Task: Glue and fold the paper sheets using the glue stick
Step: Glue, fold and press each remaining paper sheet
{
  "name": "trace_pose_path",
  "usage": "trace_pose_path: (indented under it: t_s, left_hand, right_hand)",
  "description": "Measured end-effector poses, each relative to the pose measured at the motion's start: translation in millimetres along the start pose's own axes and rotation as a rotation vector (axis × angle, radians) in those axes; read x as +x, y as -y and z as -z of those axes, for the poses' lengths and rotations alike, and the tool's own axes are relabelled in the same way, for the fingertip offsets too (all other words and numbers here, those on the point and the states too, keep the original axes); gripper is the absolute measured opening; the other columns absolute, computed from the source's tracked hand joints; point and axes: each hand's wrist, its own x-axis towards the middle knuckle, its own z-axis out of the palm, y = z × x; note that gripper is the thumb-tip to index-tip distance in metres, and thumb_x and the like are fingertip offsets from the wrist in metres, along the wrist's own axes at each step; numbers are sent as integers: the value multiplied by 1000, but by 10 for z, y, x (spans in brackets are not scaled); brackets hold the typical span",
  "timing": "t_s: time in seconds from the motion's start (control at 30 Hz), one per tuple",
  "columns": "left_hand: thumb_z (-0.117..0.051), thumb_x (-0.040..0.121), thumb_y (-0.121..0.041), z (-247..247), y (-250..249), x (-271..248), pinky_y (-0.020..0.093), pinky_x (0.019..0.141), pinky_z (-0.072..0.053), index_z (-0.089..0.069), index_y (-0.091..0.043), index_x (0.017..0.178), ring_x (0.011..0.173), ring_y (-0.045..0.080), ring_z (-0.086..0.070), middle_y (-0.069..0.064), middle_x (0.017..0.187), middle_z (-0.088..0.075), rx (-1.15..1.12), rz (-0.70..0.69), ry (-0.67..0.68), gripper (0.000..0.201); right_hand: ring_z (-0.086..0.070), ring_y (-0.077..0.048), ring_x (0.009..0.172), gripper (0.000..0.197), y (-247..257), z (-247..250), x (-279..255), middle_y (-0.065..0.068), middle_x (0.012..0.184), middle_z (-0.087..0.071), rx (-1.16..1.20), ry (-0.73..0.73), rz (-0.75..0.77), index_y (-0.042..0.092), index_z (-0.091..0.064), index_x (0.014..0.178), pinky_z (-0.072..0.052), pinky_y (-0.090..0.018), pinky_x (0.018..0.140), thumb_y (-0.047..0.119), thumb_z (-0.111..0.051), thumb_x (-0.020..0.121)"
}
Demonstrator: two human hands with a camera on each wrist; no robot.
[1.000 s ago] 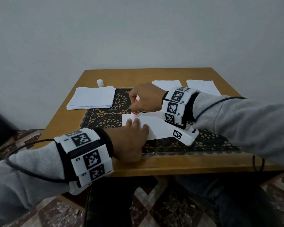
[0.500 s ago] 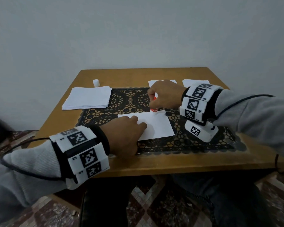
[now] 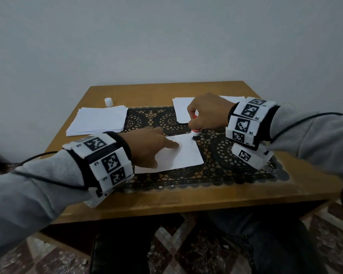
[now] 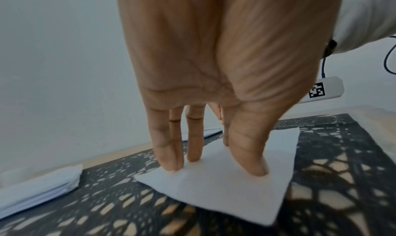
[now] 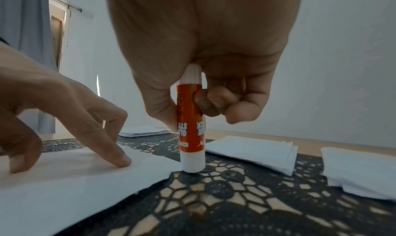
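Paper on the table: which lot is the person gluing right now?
The single sheet on the lace mat's middle, pinned by the left hand, glue stick at its far corner.

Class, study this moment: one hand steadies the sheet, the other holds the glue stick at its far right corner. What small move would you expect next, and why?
Probably drawing the glue stick from that corner along an edge of the sheet. The right hand grips it upright, tip down at the corner, while the left hand presses straight fingers on the sheet, keeping it from sliding on the lace mat.
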Motion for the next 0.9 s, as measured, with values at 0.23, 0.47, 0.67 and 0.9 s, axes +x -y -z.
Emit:
trace_pose_path:
  t_s: [0.23, 0.47, 0.67, 0.9]
  left_hand:
    - [-68, 85, -36, 46, 26, 71, 26, 84, -35, -11, -43, 149, 113, 24, -44, 7, 129, -39, 27, -14, 59, 86]
    - [-68, 86, -36, 31, 47, 75, 26, 84, -33, -11, -43, 149, 113, 23, -43, 7, 126, -40, 23, -19, 48, 85]
    - [-69, 85, -35, 29, 58, 71, 26, 84, -32, -13, -43, 149, 113, 23, -43, 7, 125, -40, -13, -13, 49, 86]
    - [-75, 80, -33, 64, 47, 58, 46, 104, -36, -19, -48, 146, 123, 27, -33, 6, 133, -34, -84, 46, 84, 87]
  right_hand:
    - [-55, -18, 83, 19, 87, -8, -89, 6, 77, -55, 114, -82, 54, 20, -60, 66, -46, -31, 69, 30, -66, 81]
    - [-53, -14, 72, 17, 173, -138, -127, 3, 80, -58, 97, -76, 47, 13, -69, 77, -43, -26, 60, 29, -66, 82]
    - [-51, -11, 58, 20, 206, -123, -243, -3, 73, -62, 134, -43, 24, 9, -70, 74, -45, -29, 59, 28, -68, 79]
    - [-51, -11, 58, 23, 279, -110, -442, -3, 71, -64, 157, 14, 1, 10, -70, 75, -37, -23, 52, 32, -68, 82]
